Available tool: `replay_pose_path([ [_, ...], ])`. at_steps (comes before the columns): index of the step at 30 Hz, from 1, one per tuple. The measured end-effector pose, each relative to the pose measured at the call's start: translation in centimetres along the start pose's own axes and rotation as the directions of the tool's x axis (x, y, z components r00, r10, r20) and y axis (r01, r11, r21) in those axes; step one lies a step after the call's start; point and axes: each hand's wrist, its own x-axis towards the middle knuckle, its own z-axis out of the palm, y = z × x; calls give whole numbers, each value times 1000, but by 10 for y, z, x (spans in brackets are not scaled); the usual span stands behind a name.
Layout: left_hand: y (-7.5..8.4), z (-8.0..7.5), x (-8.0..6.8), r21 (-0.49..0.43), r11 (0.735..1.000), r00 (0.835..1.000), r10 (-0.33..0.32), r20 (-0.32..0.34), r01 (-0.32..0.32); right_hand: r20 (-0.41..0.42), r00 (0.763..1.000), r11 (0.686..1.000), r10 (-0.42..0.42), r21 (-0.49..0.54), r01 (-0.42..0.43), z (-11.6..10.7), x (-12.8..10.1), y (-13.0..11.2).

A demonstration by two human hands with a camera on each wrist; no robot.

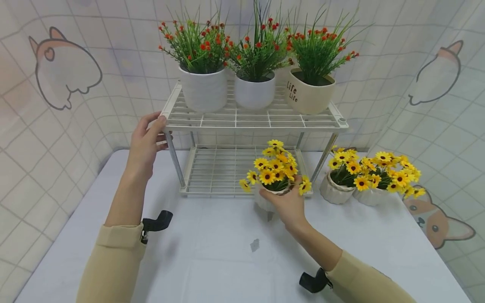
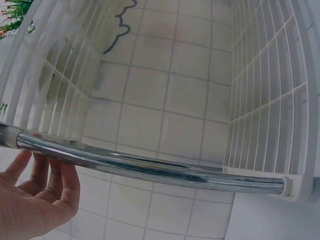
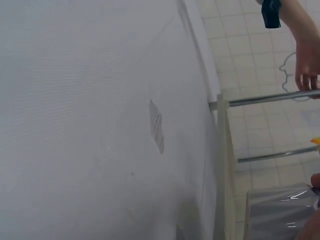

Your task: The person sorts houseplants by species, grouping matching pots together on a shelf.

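At the front edge of the white tablecloth-covered table [image 1: 212, 261], your right hand [image 1: 289, 206] wraps its fingers round the small white pot of yellow artificial daisies [image 1: 273, 179], just before the white two-tier wire rack [image 1: 250, 120]'s lower shelf. Your left hand [image 1: 145, 141], fingers straight, presses the rack's upper left corner, likely steadying it.

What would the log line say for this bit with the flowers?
left hand: rests on rack top corner | right hand: holds yellow flower pot on table, before lower shelf
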Motion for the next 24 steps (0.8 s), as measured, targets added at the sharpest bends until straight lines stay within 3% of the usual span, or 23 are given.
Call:
replay_pose_path([
  [7,1,1,1,-8,1000,1000,-8,0,8,-6,982,981,-189,53,189,46,18,-4],
  [17,0,0,0,-1,1000,1000,-1,11,1,-11,971,971,-237,18,237,103,38,3],
  [24,0,0,0,0,1000,1000,6,16,-6,27,929,928,-370,48,369,118,51,5],
])
